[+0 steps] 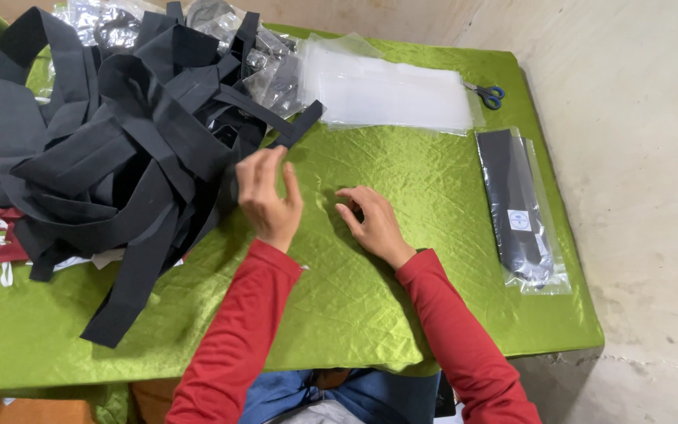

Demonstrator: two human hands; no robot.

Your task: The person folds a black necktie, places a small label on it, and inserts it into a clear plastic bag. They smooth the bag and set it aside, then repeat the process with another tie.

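Left hand (270, 196) at the pile of black fabric ties (119, 149), grip loose.
Pile sits just left of that grip, touching fingertips; right hand (372, 224) released, flat on green satin-covered table (339, 298).

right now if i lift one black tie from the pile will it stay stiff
Probably not: the black ties lie draped and bent over each other, so one would likely hang limp. They look tangled, so neighbours may drag along. The left hand is nearest them.

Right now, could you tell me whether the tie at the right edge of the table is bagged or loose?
Bagged: the dark tie lies flat inside a clear plastic sleeve whose edges show around it.
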